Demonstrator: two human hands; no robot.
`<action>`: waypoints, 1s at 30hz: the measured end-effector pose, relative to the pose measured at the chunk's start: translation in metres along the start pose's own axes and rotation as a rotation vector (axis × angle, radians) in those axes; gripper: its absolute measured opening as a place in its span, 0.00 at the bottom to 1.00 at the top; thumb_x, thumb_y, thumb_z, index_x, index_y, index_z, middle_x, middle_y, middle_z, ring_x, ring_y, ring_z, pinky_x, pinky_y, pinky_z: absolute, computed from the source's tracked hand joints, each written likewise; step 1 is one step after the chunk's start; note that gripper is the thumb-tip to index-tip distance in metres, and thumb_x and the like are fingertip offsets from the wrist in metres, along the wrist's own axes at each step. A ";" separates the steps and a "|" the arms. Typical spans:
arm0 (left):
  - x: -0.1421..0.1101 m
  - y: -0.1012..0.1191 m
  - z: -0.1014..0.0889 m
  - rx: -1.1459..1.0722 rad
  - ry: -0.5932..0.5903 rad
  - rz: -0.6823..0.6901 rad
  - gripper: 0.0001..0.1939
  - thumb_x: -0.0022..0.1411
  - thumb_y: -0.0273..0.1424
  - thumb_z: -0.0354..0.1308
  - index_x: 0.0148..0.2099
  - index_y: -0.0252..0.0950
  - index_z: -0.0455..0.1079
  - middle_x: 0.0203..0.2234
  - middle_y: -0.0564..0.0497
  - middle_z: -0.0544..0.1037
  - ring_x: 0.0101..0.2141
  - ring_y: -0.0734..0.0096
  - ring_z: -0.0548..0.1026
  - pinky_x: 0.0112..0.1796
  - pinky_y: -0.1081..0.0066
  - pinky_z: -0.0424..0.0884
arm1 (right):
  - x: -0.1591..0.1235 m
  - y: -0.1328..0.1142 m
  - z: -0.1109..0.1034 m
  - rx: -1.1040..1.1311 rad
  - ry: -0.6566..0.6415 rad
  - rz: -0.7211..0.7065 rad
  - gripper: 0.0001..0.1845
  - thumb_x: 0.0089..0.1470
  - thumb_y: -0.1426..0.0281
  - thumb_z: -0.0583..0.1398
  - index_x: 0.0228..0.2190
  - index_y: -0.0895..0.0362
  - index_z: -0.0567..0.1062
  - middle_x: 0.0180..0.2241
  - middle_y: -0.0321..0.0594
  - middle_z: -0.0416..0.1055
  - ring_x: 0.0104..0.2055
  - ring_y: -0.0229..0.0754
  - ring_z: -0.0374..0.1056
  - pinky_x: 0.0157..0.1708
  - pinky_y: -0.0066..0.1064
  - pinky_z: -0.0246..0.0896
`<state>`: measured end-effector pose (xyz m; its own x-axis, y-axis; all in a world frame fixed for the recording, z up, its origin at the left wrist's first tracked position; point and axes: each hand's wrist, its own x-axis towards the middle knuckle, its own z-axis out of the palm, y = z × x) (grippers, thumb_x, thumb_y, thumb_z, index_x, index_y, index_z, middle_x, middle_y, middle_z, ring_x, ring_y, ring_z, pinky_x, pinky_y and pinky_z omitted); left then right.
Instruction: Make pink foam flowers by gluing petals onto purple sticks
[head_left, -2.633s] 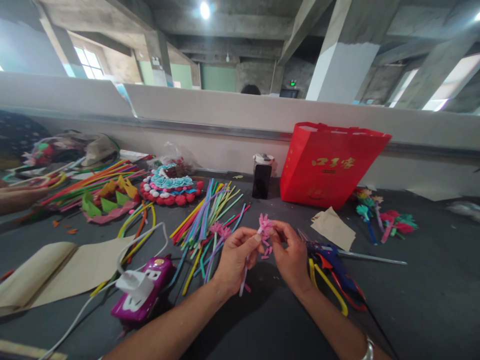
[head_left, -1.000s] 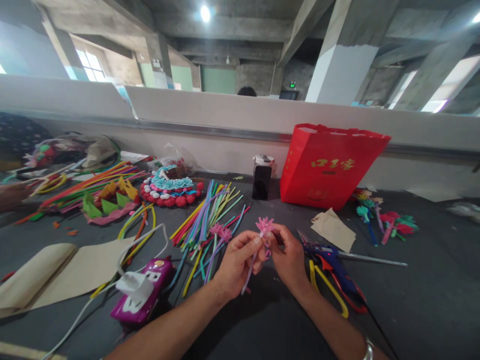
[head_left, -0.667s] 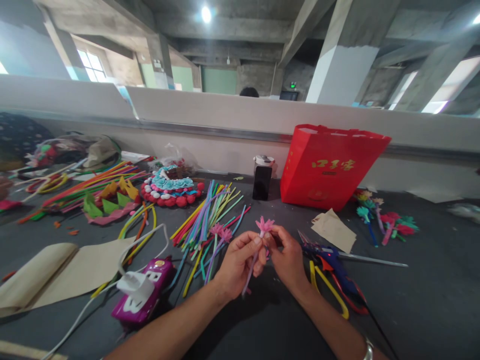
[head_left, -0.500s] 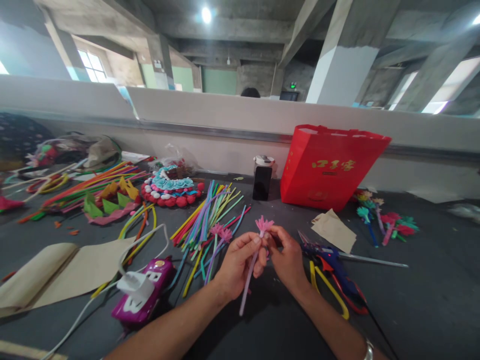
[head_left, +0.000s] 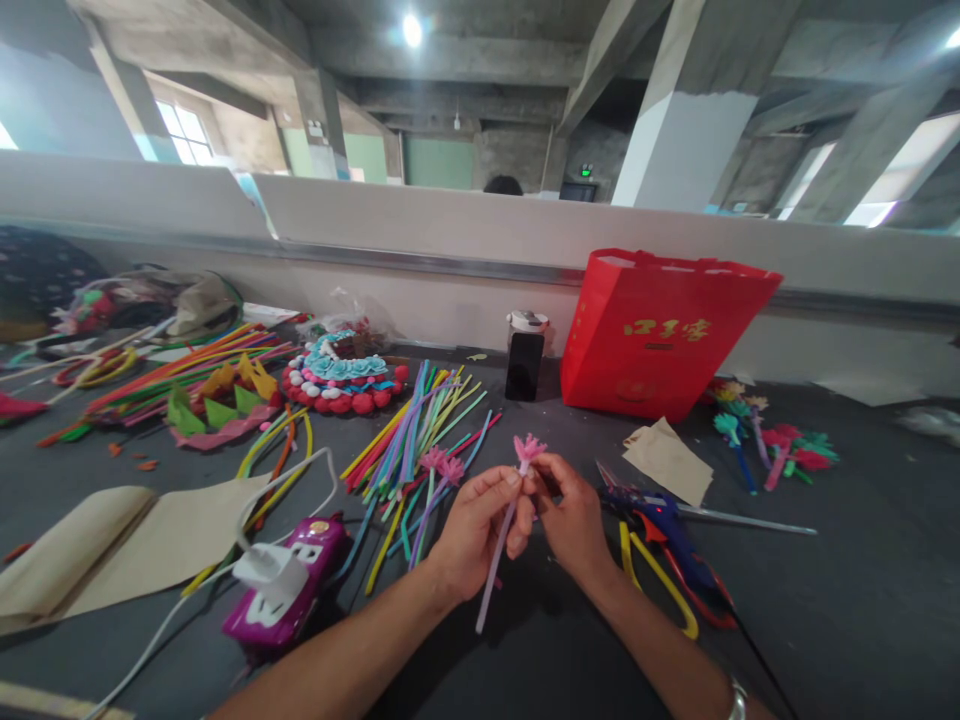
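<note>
A craft flower with a frayed pink head (head_left: 529,450) stands on a pale pink pipe-cleaner stem (head_left: 493,580), tilted slightly. Between thumb and fingers, my left hand (head_left: 480,520) grips its stem just below the head. My right hand (head_left: 571,510) meets it there from the right, its fingertips closed at the base of the flower head and partly hidden. Left of my hands lie similar pink flowers (head_left: 442,466) on a bundle of coloured pipe cleaners (head_left: 420,430). A blue glue gun (head_left: 675,535) and scissors with orange handles (head_left: 656,530) rest by my right wrist.
A purple power strip (head_left: 289,590) with a white plug and cord sits at front left, near brown paper (head_left: 172,535). A phone (head_left: 524,366) leans on a bottle at the back, beside a red bag (head_left: 667,335). Finished flowers (head_left: 795,450) lie at right.
My right hand and fingertips have shifted slightly at the flower's base, and the pink head leans a little more to the right. The left hand's grip stays the same.
</note>
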<state>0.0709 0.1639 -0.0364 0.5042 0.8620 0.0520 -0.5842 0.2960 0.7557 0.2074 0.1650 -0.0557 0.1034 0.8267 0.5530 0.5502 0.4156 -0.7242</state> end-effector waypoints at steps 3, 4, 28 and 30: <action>-0.001 0.001 0.002 -0.001 0.005 0.001 0.10 0.64 0.34 0.56 0.35 0.32 0.70 0.14 0.55 0.70 0.12 0.81 0.61 0.16 0.79 0.56 | 0.000 -0.001 0.000 -0.001 -0.009 0.001 0.08 0.60 0.66 0.56 0.36 0.54 0.74 0.31 0.37 0.76 0.31 0.40 0.72 0.33 0.29 0.67; -0.001 0.002 0.002 0.000 0.007 0.001 0.10 0.64 0.34 0.56 0.35 0.32 0.70 0.14 0.55 0.70 0.12 0.81 0.61 0.16 0.79 0.56 | 0.000 -0.001 0.000 -0.003 -0.012 0.002 0.07 0.59 0.67 0.56 0.36 0.54 0.74 0.30 0.36 0.76 0.31 0.40 0.72 0.33 0.29 0.66; 0.000 0.005 0.007 0.134 0.281 0.137 0.15 0.50 0.35 0.69 0.31 0.35 0.66 0.18 0.55 0.75 0.15 0.82 0.63 0.18 0.79 0.58 | 0.000 0.000 0.002 0.029 -0.035 0.016 0.08 0.58 0.70 0.56 0.38 0.54 0.74 0.34 0.39 0.77 0.35 0.41 0.73 0.36 0.30 0.67; 0.000 0.005 0.007 0.141 0.294 0.126 0.15 0.50 0.35 0.70 0.31 0.35 0.66 0.19 0.55 0.75 0.16 0.81 0.64 0.18 0.79 0.58 | 0.000 0.000 0.002 0.027 -0.034 0.019 0.08 0.59 0.70 0.56 0.39 0.54 0.74 0.35 0.39 0.78 0.36 0.42 0.74 0.37 0.31 0.67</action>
<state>0.0724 0.1624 -0.0275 0.2171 0.9759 -0.0238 -0.5263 0.1375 0.8391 0.2061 0.1657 -0.0568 0.0851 0.8469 0.5250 0.5259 0.4093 -0.7456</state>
